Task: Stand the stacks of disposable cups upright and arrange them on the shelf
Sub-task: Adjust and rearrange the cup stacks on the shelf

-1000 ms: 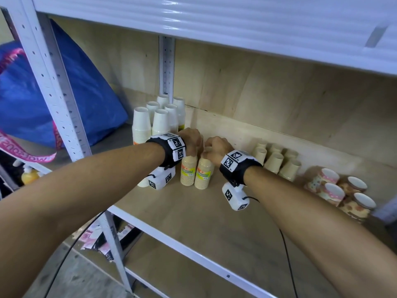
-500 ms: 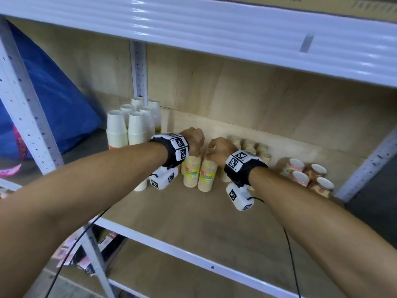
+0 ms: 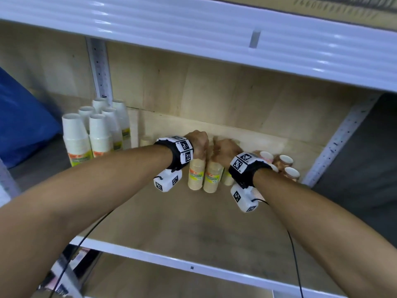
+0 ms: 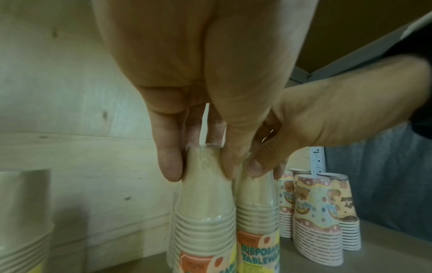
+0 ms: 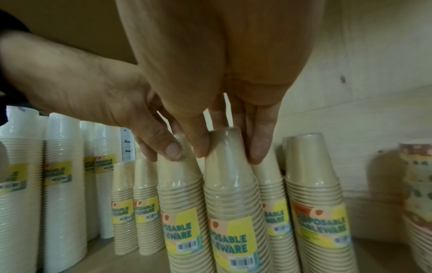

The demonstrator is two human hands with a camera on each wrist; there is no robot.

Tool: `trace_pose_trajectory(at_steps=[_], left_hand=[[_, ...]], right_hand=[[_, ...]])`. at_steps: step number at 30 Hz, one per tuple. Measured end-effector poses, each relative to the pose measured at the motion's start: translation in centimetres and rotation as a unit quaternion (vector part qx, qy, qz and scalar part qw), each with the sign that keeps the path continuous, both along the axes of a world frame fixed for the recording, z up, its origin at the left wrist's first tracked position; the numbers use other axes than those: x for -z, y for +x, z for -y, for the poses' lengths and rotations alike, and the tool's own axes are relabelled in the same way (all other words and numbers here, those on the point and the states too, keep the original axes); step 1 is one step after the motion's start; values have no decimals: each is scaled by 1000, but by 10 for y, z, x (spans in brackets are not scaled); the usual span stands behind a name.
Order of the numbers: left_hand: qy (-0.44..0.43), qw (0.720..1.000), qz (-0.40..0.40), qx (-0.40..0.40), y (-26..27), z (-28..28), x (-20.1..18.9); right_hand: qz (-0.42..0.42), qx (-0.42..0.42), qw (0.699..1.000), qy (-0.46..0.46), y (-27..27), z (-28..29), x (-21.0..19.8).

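Note:
Two upright stacks of tan disposable cups, wrapped and labelled, stand side by side in the middle of the wooden shelf (image 3: 193,229). My left hand (image 3: 198,145) pinches the top of the left stack (image 3: 196,176); in the left wrist view its fingers (image 4: 170,166) and thumb clasp that stack (image 4: 205,206). My right hand (image 3: 225,150) grips the top of the right stack (image 3: 212,179); the right wrist view shows my right hand (image 5: 228,151) around this stack (image 5: 231,194). The two hands almost touch.
Taller white cup stacks (image 3: 98,134) stand at the back left by the upright post (image 3: 100,67). More tan stacks (image 5: 315,203) stand behind and to the right, then patterned cup stacks (image 3: 285,166). The upper shelf beam (image 3: 193,33) hangs low overhead. A blue bag (image 3: 21,117) lies left.
Both hands have kept their hold and moved the two tan stacks right, away from the white stacks and closer to the other tan and patterned stacks. The head view has swung right.

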State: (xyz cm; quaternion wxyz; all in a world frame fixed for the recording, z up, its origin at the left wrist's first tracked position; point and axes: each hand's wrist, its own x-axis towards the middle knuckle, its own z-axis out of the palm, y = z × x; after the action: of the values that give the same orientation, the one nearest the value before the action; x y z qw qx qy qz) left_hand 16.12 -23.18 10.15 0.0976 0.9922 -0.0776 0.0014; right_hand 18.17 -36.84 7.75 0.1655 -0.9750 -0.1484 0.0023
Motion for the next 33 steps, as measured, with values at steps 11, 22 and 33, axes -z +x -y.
trace_pose_trajectory(at_steps=[11, 22, 33], left_hand=[[-25, 999, -14, 22, 15, 21, 7], [-41, 999, -20, 15, 26, 20, 19], [-56, 998, -13, 15, 27, 13, 8]], right_hand=[[8, 13, 1000, -9, 31, 17, 21], [1, -2, 1000, 7, 37, 21, 24], [-5, 15, 999, 38, 22, 23, 2]])
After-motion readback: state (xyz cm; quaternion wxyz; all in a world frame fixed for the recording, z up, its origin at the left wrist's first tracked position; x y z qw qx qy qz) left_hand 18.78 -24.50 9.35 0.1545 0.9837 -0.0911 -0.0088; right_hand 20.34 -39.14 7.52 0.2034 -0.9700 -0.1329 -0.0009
